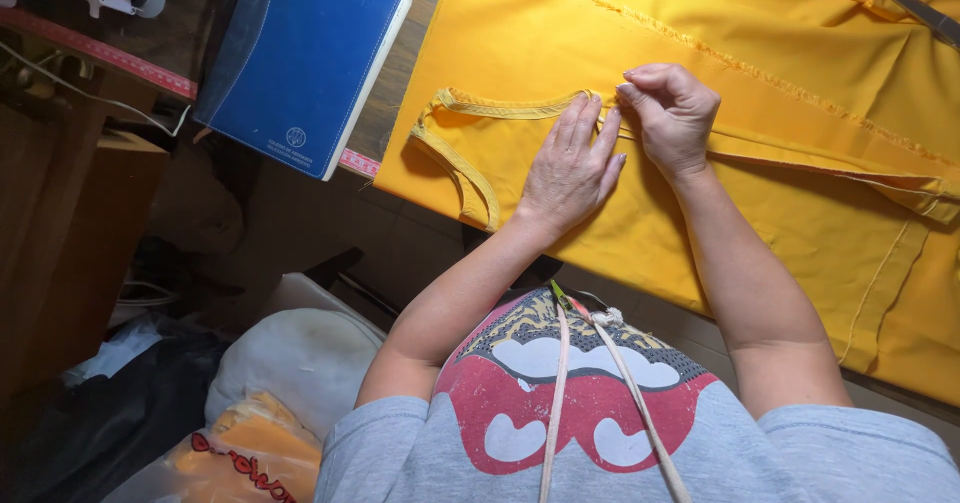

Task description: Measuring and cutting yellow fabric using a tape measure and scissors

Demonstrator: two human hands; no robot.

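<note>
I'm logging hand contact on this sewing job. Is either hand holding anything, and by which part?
The right hand pinches the yellow fabric at its folded seam edge; the left hand lies flat on it, gripping nothing.

A blue notebook [300,58] lies on the table [395,83], scissors [920,8] far right

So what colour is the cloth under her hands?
Bright yellow-orange cloth, plain with no pattern; the head view shows it clearly.

two hands [620,143] (bare), one blue notebook [305,58]
</note>
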